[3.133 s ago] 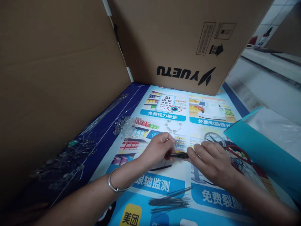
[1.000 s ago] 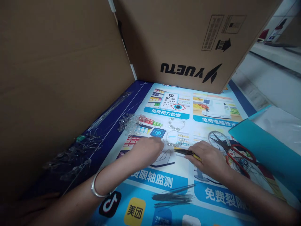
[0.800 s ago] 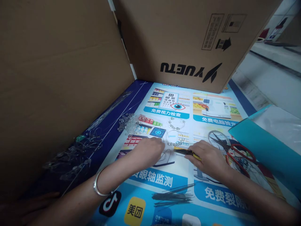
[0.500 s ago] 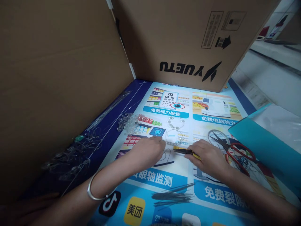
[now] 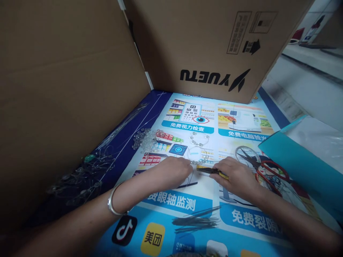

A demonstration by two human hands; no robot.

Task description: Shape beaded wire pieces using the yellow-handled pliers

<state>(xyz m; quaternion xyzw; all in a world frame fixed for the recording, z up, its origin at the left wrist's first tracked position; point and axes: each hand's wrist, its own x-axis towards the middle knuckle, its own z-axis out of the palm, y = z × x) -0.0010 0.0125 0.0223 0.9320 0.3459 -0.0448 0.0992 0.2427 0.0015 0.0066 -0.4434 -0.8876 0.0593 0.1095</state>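
My right hand (image 5: pixel 237 176) is closed around a pair of pliers (image 5: pixel 207 170) with dark jaws and yellow handles. The jaws point left toward my left hand (image 5: pixel 174 172), whose fingers are pinched together on a thin wire; the fingertips are partly hidden. Just beyond them lies a wire loop strung with clear beads (image 5: pixel 200 161), close to the left fingertips. A thin end of wire stretches toward the right fingers, and another curls below the left hand. Farther back rests a second beaded loop (image 5: pixel 198 143).
Clear loose beads (image 5: pixel 147 140) are heaped at left, near tangled wire pieces (image 5: pixel 80 178). Cut dark wires (image 5: pixel 197 221) lie in front. Red-handled scissors (image 5: pixel 270 169) sit by a wire coil at right, beside a teal box (image 5: pixel 294 157). Cardboard (image 5: pixel 209 43) walls the back and left.
My left hand has shifted slightly right, closer to the plier jaws. The right hand and pliers stay nearly in place, and the whole view has drifted a little.
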